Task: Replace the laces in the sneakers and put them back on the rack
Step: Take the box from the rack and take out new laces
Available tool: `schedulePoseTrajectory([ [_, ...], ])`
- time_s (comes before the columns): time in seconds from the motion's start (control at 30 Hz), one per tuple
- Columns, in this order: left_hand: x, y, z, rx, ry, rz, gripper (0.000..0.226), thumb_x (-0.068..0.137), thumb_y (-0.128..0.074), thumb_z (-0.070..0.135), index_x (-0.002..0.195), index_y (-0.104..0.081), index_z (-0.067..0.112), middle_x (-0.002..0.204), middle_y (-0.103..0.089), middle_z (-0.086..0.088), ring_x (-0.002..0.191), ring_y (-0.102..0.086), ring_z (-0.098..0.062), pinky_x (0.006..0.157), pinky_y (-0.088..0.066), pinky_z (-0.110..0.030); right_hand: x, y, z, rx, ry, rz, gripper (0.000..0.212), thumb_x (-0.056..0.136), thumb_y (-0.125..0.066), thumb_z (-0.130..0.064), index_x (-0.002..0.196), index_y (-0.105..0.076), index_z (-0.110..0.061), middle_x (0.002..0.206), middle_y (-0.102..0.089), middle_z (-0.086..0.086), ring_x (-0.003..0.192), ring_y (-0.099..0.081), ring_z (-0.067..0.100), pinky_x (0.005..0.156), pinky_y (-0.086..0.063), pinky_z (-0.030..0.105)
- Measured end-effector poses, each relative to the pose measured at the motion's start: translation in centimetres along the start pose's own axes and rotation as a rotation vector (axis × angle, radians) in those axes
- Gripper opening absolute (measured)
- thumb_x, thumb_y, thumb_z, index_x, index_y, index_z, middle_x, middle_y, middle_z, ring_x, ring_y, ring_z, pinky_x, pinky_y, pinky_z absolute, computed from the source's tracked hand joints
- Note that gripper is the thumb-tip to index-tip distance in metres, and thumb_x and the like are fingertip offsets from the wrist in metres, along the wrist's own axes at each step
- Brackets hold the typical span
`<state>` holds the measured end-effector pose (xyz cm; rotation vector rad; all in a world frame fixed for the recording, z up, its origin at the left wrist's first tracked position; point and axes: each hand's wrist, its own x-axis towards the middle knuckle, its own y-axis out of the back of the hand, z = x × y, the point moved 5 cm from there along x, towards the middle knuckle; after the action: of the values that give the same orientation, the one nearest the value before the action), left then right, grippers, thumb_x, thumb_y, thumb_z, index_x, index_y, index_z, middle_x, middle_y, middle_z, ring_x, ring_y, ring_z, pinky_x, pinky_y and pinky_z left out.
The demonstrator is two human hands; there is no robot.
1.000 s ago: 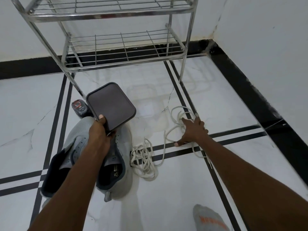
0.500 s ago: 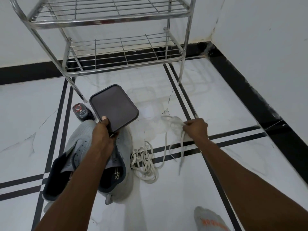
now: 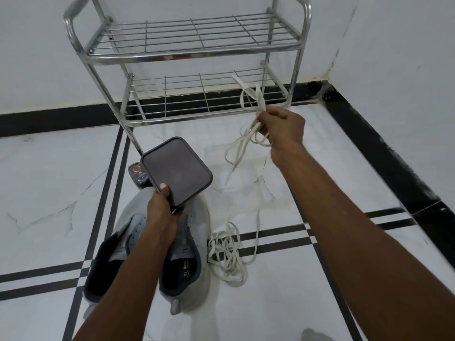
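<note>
The right hand is clamped on a bunch of white lace, lifted clear of the floor in front of the rack's lower shelf. The strands are gathered in the fist; loops stick up above the fingers and several ends dangle below, one reaching down toward the floor. To do this step well, the hand probably needs to find one free tip and let the rest hang straight, because a bundled lace will snag at the first eyelet. Shaking out the loops before going near a shoe looks sensible.

The left hand pinches a dark flat lid by its near corner, thumb on top, held above the toes of the sneakers. While it holds that lid it cannot steady a shoe, so setting the lid down looks like the first need.

The two grey sneakers lie side by side on the floor beneath the left forearm, openings toward the person, with no laces showing in them. Just beside the right shoe a second heap of white lace lies tangled across the black floor stripes, one strand trailing away toward the rack.

A small dark tin with a red mark sits half hidden behind the lid, near the rack's front left leg. The metal rack stands against the wall, both wire shelves bare in what shows.
</note>
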<state>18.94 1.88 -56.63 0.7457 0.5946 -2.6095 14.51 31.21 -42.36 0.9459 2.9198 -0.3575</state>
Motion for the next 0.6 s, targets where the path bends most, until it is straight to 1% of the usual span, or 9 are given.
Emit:
schedulePoseTrajectory([
  [0.07, 0.2, 0.1, 0.1, -0.003, 0.001, -0.003, 0.028, 0.107, -0.049, 0.032, 0.13, -0.057, 0.02, 0.118, -0.069, -0.002, 0.097, -0.064, -0.02, 0.072, -0.05, -0.033, -0.4, -1.4, 0.5, -0.074, 0.101, -0.002, 0.022, 0.081, -0.076, 0.0, 0.102, -0.077, -0.005, 0.086, -0.075, 0.013, 0.069, -0.074, 0.02, 0.063, -0.059, 0.025],
  [0.13, 0.3, 0.2, 0.2, -0.008, -0.003, -0.003, 0.029, 0.107, -0.048, 0.032, 0.131, -0.057, 0.02, 0.115, -0.07, -0.001, 0.097, -0.065, -0.02, 0.073, -0.05, -0.033, -1.1, -2.6, 1.6, -0.238, 0.256, -0.039, 0.02, 0.084, -0.075, -0.006, 0.103, -0.078, -0.01, 0.086, -0.076, 0.006, 0.072, -0.073, 0.013, 0.066, -0.059, 0.022],
  [0.2, 0.3, 0.2, 0.2, -0.012, -0.003, -0.008, 0.029, 0.107, -0.048, 0.033, 0.132, -0.057, 0.02, 0.115, -0.07, 0.0, 0.098, -0.065, -0.021, 0.074, -0.05, -0.033, -2.1, -3.0, 3.5, -0.425, 0.399, -0.097, 0.019, 0.085, -0.073, -0.007, 0.103, -0.078, -0.01, 0.092, -0.075, 0.003, 0.081, -0.071, 0.008, 0.073, -0.057, 0.019],
  [0.23, 0.4, 0.2, 0.2, -0.013, -0.003, -0.01, 0.028, 0.107, -0.048, 0.033, 0.131, -0.057, 0.021, 0.115, -0.07, 0.0, 0.098, -0.065, -0.021, 0.074, -0.051, -0.034, -2.4, -3.1, 4.7, -0.52, 0.443, -0.134, 0.019, 0.086, -0.072, -0.007, 0.103, -0.078, -0.008, 0.096, -0.074, 0.004, 0.087, -0.07, 0.01, 0.078, -0.055, 0.019],
  [0.27, 0.4, 0.1, 0.2, -0.01, -0.003, -0.01, 0.027, 0.107, -0.048, 0.034, 0.13, -0.057, 0.022, 0.115, -0.07, -0.001, 0.099, -0.065, -0.021, 0.075, -0.05, -0.034, -2.5, -3.0, 6.1, -0.629, 0.455, -0.19, 0.018, 0.086, -0.07, -0.005, 0.102, -0.078, -0.007, 0.099, -0.073, 0.007, 0.092, -0.069, 0.014, 0.082, -0.053, 0.019],
  [0.33, 0.5, 0.2, 0.1, -0.004, -0.005, -0.005, 0.026, 0.107, -0.048, 0.033, 0.129, -0.057, 0.021, 0.115, -0.069, -0.001, 0.101, -0.064, -0.022, 0.075, -0.05, -0.034, -2.3, -3.2, 9.6, -0.905, 0.368, -0.368, 0.022, 0.085, -0.067, -0.001, 0.106, -0.077, -0.002, 0.109, -0.072, 0.012, 0.1, -0.068, 0.021, 0.084, -0.049, 0.02],
  [0.43, 0.6, -0.2, 0.0, 0.009, -0.01, -0.005, 0.026, 0.107, -0.048, 0.033, 0.128, -0.057, 0.019, 0.116, -0.068, -0.004, 0.101, -0.064, -0.024, 0.073, -0.05, -0.033, -2.6, -3.4, 13.3, -1.327, 0.237, -0.653, 0.03, 0.082, -0.071, -0.003, 0.112, -0.073, 0.004, 0.119, -0.069, 0.019, 0.107, -0.067, 0.029, 0.093, -0.054, 0.035],
  [0.5, 0.5, -0.6, -0.1, 0.044, -0.018, -0.007, 0.023, 0.108, -0.048, 0.032, 0.125, -0.057, 0.019, 0.112, -0.068, -0.003, 0.095, -0.063, -0.021, 0.071, -0.05, -0.032, -2.7, -3.8, 12.9, -1.351, 0.219, -0.674, 0.03, 0.085, -0.072, -0.006, 0.114, -0.072, 0.003, 0.123, -0.068, 0.019, 0.109, -0.066, 0.029, 0.095, -0.054, 0.037],
  [0.6, 0.4, -1.3, 0.1, 0.115, -0.048, -0.016, 0.022, 0.108, -0.047, 0.032, 0.124, -0.056, 0.019, 0.105, -0.068, 0.001, 0.09, -0.063, -0.018, 0.068, -0.049, -0.031, -2.5, -4.3, 10.5, -1.171, 0.242, -0.593, 0.029, 0.088, -0.073, -0.012, 0.117, -0.074, -0.007, 0.128, -0.067, 0.011, 0.115, -0.065, 0.025, 0.097, -0.051, 0.03],
])
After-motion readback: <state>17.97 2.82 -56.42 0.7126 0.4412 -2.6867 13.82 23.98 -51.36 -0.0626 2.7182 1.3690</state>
